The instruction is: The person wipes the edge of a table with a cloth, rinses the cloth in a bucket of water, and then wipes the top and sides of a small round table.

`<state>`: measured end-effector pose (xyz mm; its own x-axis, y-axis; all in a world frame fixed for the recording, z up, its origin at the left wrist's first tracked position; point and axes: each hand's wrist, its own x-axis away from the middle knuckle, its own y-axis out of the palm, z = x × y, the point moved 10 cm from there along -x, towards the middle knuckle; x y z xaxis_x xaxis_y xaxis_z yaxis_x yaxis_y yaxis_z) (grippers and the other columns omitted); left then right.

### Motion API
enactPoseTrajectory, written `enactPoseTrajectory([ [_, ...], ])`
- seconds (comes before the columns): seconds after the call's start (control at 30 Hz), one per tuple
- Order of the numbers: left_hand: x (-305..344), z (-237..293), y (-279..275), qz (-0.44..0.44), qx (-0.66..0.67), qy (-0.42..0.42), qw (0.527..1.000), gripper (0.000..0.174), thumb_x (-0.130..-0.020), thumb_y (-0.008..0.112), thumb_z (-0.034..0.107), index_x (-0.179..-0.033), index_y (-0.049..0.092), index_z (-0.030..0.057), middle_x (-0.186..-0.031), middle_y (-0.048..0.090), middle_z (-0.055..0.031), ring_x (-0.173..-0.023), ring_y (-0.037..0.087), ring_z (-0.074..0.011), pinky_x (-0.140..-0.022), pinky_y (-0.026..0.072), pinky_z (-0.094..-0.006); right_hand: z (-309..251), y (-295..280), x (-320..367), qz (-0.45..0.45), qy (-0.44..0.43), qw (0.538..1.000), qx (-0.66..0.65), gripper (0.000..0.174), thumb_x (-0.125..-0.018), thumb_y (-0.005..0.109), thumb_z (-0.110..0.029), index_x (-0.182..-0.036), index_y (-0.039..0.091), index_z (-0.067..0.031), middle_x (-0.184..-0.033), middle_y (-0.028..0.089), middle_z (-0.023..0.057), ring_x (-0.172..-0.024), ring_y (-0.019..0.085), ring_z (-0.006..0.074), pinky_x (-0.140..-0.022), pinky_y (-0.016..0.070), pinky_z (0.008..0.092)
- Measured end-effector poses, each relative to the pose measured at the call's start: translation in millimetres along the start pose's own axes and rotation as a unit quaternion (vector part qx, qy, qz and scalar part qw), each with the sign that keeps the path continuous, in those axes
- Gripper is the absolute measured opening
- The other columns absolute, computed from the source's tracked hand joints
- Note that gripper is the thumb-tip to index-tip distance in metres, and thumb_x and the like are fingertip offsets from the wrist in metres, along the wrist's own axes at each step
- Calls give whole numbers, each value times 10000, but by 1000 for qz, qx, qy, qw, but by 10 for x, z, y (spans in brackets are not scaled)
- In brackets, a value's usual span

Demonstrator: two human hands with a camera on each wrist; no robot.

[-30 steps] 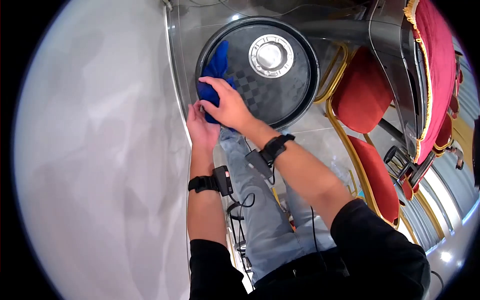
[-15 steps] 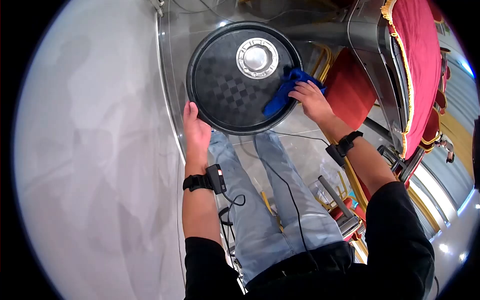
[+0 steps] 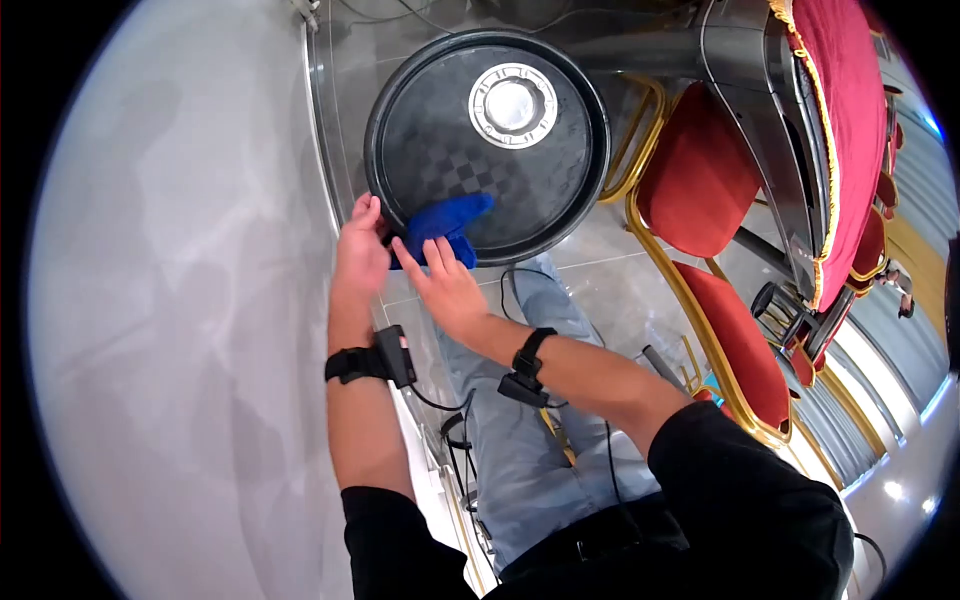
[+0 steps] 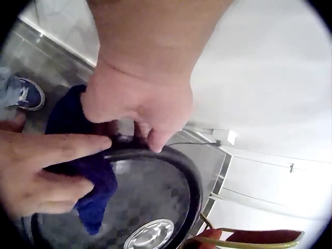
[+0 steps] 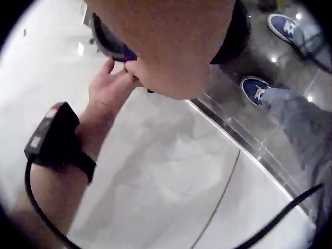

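Note:
A round black tray (image 3: 420, 130) with a raised rim and a checked patch hangs over the floor, in front of the legs. At its near left edge my left hand (image 3: 360, 258) grips the rim, the thumb at the edge in the left wrist view. Close beside it, my right hand (image 3: 452, 292) holds a blue cloth (image 3: 450, 217) folded over the rim, index and middle fingers stretched across the fabric (image 4: 96, 192). The right thumb is hidden in the head view. Toward the tray's far side is a round silver piece (image 3: 513, 106) with a patterned ring.
On the left stands a broad white surface (image 3: 190, 300). Red chairs with gold frames (image 3: 700, 170) are on the right, beside a dark machine-like body (image 3: 770, 100) draped in red fabric with gold fringe (image 3: 850, 120). Cables trail from both wrist cameras.
My right hand swept the cloth from the tray's left edge to its right edge, then back to the near left rim. My left hand has shifted left and stays at the rim.

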<state>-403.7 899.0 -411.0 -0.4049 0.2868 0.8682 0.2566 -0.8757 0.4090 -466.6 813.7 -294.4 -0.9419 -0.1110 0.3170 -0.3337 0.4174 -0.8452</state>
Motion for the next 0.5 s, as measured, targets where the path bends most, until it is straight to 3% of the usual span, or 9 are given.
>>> enactPoseTrajectory([
  [0.07, 15, 207, -45, 2, -192, 21, 981, 501, -1003, 610, 367, -1401, 503, 83, -1312, 614, -53, -1323, 483, -228, -1117, 326, -349, -33, -30, -144, 13, -12, 996, 84, 844, -811, 623, -60, -1586, 303, -158, -1218, 516, 203, -1096, 541, 356, -910, 468, 403],
  [0.1, 43, 321, -47, 4, -271, 46, 961, 536, -1002, 613, 382, -1436, 487, 95, -1321, 613, -56, -1326, 480, -216, -1124, 317, -339, -6, -86, -237, 37, -49, 992, 114, 781, -814, 664, -100, -1534, 382, -204, -1175, 525, 170, -998, 549, 297, -800, 458, 362],
  [0.17, 31, 466, -79, 17, -424, 113, 898, 698, -996, 606, 459, -1542, 376, 91, -1421, 548, -54, -1343, 456, -189, -1129, 308, -345, 112, -98, -473, -28, -79, 995, 53, 713, -814, 698, -126, -1472, 434, -199, -1177, 527, 161, -975, 551, 302, -792, 464, 379],
  [0.23, 139, 306, -142, 65, -283, 122, 949, 684, -1002, 594, 476, -1489, 428, 26, -1409, 547, -82, -1326, 478, -196, -1115, 338, -332, 130, -237, -584, -69, -60, 995, -45, 624, -804, 750, -123, -1367, 486, -171, -1220, 539, 171, -1033, 582, 333, -831, 487, 426],
  [0.3, 278, 28, -2, 41, -144, 116, 982, 708, -1014, 563, 507, -1476, 427, -11, -1423, 527, -93, -1321, 479, -202, -1116, 351, -329, 235, -360, -639, 4, 8, 977, -212, 633, -804, 732, -79, -1375, 474, -167, -1224, 564, 190, -1071, 602, 356, -870, 496, 450],
  [0.37, 402, -13, 174, 84, -177, 174, 965, 696, -984, 659, 393, -1486, 393, -9, -1393, 538, -131, -1272, 519, -221, -1082, 400, -346, 354, -489, -713, 41, 55, 949, -309, 618, -818, 672, -15, -1383, 453, -137, -1189, 619, 223, -1106, 642, 363, -895, 524, 446],
  [0.4, 421, -55, 212, 82, -168, 213, 959, 730, -957, 712, 349, -1495, 372, -8, -1382, 541, -155, -1249, 539, -232, -1071, 415, -357, 405, -454, -730, 4, 53, 942, -332, 606, -823, 658, -7, -1382, 453, -124, -1170, 629, 218, -1076, 655, 347, -874, 532, 435],
  [0.47, 450, -105, 194, 132, -290, 225, 921, 756, -947, 719, 321, -1515, 337, 1, -1439, 489, -197, -1299, 507, -273, -1110, 377, -384, 567, -502, -740, -69, 49, 922, -377, 582, -835, 629, 7, -1380, 454, -96, -1132, 649, 206, -1016, 680, 317, -831, 548, 411],
  [0.5, 453, -100, 207, 157, -349, 230, 895, 770, -942, 722, 308, -1524, 319, 5, -1467, 462, -218, -1324, 492, -293, -1130, 358, -398, 770, -639, -649, -41, 119, 913, -388, 540, -841, 596, 30, -1356, 471, -74, -1110, 660, 172, -971, 685, 262, -793, 552, 376],
])
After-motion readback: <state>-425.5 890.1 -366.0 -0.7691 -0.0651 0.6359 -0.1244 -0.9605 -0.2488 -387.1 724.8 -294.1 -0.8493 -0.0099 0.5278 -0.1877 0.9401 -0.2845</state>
